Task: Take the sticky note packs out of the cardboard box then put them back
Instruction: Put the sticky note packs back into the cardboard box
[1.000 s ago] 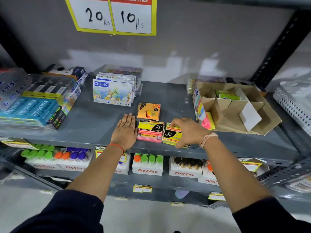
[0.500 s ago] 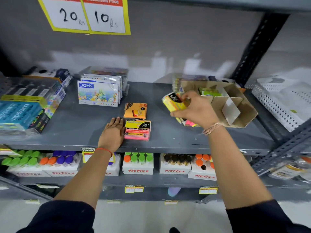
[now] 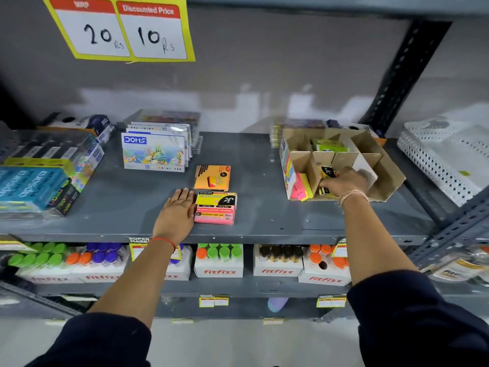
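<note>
A cardboard box point(image 3: 389, 178) with dividers stands on the right of the grey shelf point(image 3: 264, 215). My right hand point(image 3: 344, 182) is inside its front compartment, shut on a yellow sticky note pack point(image 3: 326, 172). Pink and yellow notes point(image 3: 301, 188) fill the box's left slot, and a green pack point(image 3: 329, 147) lies at its back. On the shelf, an orange pack point(image 3: 213, 177) lies behind a yellow-and-pink pack point(image 3: 215, 207). My left hand point(image 3: 177, 214) rests flat on the shelf, fingers apart, touching that pack's left side.
Doms colour boxes point(image 3: 153, 152) stand behind the packs. Apsara boxes point(image 3: 34, 181) are stacked at the left. A white perforated basket point(image 3: 447, 160) sits past the upright post at the right. Fitfizz bottle cartons point(image 3: 218, 263) fill the lower shelf. A price sign point(image 3: 119, 27) hangs above.
My right hand lifted the yellow pack off the shelf front, carried it right and lowered it into the cardboard box. My left hand stayed flat beside the remaining packs.
</note>
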Demonstrator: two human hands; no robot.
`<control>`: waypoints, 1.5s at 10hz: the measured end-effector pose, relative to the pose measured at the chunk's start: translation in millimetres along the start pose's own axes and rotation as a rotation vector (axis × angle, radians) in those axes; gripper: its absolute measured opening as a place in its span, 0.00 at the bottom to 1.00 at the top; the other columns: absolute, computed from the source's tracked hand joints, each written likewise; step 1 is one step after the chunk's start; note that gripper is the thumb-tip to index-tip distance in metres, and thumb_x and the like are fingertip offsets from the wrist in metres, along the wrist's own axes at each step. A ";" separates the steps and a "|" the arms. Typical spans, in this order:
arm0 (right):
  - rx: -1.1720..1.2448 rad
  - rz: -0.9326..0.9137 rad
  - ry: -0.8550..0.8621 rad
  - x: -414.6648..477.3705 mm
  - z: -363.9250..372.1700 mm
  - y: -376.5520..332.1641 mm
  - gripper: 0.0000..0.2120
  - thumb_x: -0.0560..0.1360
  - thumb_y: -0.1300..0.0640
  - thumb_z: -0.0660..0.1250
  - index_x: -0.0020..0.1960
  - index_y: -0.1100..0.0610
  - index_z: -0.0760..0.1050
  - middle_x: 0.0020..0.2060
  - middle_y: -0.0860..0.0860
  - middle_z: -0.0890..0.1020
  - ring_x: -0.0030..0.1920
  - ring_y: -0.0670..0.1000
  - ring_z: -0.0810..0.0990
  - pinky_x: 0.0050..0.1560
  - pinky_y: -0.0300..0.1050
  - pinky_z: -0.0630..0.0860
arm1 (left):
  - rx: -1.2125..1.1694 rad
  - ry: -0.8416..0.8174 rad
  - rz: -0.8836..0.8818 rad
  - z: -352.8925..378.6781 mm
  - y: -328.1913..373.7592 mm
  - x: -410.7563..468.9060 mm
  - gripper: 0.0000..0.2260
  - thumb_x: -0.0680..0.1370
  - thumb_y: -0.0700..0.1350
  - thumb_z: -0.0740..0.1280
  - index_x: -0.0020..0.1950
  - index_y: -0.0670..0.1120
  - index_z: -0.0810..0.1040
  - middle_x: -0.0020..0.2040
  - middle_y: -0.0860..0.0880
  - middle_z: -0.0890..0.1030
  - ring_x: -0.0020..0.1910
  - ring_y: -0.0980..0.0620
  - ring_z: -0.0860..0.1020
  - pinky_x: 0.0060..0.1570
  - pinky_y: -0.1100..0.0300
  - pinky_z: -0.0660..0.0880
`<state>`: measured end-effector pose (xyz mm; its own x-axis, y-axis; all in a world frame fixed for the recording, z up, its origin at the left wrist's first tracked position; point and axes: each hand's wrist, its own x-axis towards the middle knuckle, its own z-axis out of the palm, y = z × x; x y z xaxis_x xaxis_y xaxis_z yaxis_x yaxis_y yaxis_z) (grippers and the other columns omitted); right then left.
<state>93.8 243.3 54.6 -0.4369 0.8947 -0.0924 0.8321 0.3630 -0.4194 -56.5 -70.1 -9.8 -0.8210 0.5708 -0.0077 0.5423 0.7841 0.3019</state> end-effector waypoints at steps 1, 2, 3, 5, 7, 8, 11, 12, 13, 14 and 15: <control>-0.055 -0.020 0.060 3.7 11.1 2.3 0.21 0.67 0.44 0.66 0.51 0.59 0.78 0.49 0.58 0.83 0.59 0.60 0.76 0.65 0.50 0.67 | 0.004 -0.003 -0.001 0.2 -0.3 0.0 0.20 0.81 0.43 0.49 0.73 0.41 0.55 0.76 0.44 0.58 0.76 0.47 0.53 0.76 0.53 0.51; -0.052 -0.010 0.054 -1.5 13.9 0.8 0.21 0.78 0.48 0.56 0.57 0.64 0.76 0.56 0.62 0.80 0.60 0.61 0.76 0.60 0.47 0.68 | 0.003 -0.003 -0.004 0.4 0.1 -0.4 0.20 0.81 0.43 0.49 0.73 0.41 0.55 0.76 0.44 0.57 0.76 0.47 0.52 0.76 0.53 0.51; -0.064 -0.010 0.047 -0.6 17.2 2.0 0.19 0.81 0.55 0.51 0.59 0.66 0.74 0.61 0.62 0.78 0.62 0.61 0.74 0.58 0.46 0.70 | 0.004 -0.003 -0.002 0.2 0.6 -0.4 0.20 0.81 0.43 0.49 0.73 0.41 0.54 0.76 0.44 0.57 0.76 0.47 0.52 0.76 0.53 0.50; -0.076 -0.042 -0.027 2.5 22.9 4.4 0.17 0.79 0.60 0.51 0.59 0.67 0.73 0.63 0.63 0.75 0.63 0.63 0.73 0.59 0.52 0.71 | 0.006 0.002 0.001 0.0 0.7 0.2 0.20 0.81 0.43 0.49 0.73 0.42 0.55 0.76 0.44 0.57 0.76 0.47 0.52 0.76 0.53 0.50; 0.095 -0.288 0.398 -25.7 1.4 -26.4 0.22 0.77 0.59 0.53 0.69 0.65 0.65 0.73 0.63 0.62 0.73 0.62 0.59 0.74 0.55 0.55 | 0.000 0.010 0.010 0.3 0.6 -1.4 0.20 0.81 0.42 0.49 0.73 0.41 0.55 0.76 0.43 0.58 0.76 0.47 0.52 0.76 0.52 0.51; 0.353 -0.706 0.423 -67.3 2.0 -64.7 0.23 0.77 0.55 0.56 0.70 0.64 0.65 0.72 0.62 0.64 0.73 0.61 0.62 0.72 0.53 0.60 | -0.012 0.015 0.016 -0.1 0.3 -1.2 0.20 0.81 0.42 0.49 0.73 0.41 0.56 0.76 0.43 0.59 0.76 0.46 0.53 0.76 0.52 0.51; -0.078 -1.042 -0.429 -113.9 81.6 -85.0 0.37 0.70 0.42 0.68 0.73 0.55 0.60 0.75 0.55 0.59 0.75 0.56 0.58 0.75 0.54 0.56 | 0.011 0.015 0.021 -0.9 -0.3 -1.1 0.20 0.80 0.42 0.49 0.73 0.41 0.56 0.76 0.43 0.59 0.76 0.47 0.54 0.76 0.52 0.52; -0.035 -0.997 -0.466 -113.6 85.2 -84.5 0.33 0.69 0.46 0.71 0.70 0.55 0.65 0.73 0.55 0.63 0.74 0.56 0.58 0.74 0.49 0.56 | 0.022 0.012 0.021 -1.0 -0.5 -2.1 0.20 0.80 0.42 0.49 0.73 0.41 0.55 0.76 0.44 0.58 0.76 0.47 0.53 0.75 0.53 0.52; 0.010 -0.982 -0.458 -111.8 82.0 -89.2 0.30 0.67 0.49 0.74 0.65 0.56 0.69 0.67 0.55 0.71 0.68 0.56 0.64 0.69 0.49 0.64 | 0.014 0.001 0.013 -1.4 -0.7 -2.1 0.20 0.81 0.43 0.49 0.73 0.41 0.55 0.76 0.44 0.58 0.76 0.47 0.53 0.76 0.54 0.51; 0.006 -0.956 -0.417 -112.6 81.1 -89.6 0.28 0.64 0.49 0.75 0.61 0.56 0.72 0.60 0.54 0.76 0.62 0.55 0.69 0.64 0.48 0.67 | -0.024 -0.007 0.010 -2.0 -1.1 -1.6 0.20 0.81 0.43 0.49 0.73 0.41 0.56 0.76 0.43 0.58 0.76 0.48 0.53 0.76 0.54 0.50; 0.013 -0.930 -0.404 -116.2 79.4 -86.5 0.27 0.63 0.50 0.76 0.58 0.55 0.72 0.58 0.54 0.76 0.61 0.54 0.70 0.61 0.46 0.68 | -0.145 0.020 -0.001 -5.1 -0.1 -4.1 0.19 0.81 0.43 0.50 0.72 0.40 0.59 0.75 0.43 0.60 0.76 0.48 0.53 0.75 0.55 0.51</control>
<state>45.5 87.3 29.9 -0.9944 0.1030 -0.0214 0.1003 0.8658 -0.4903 -54.1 -73.8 -4.9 -0.8256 0.5641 0.0109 0.5115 0.7403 0.4363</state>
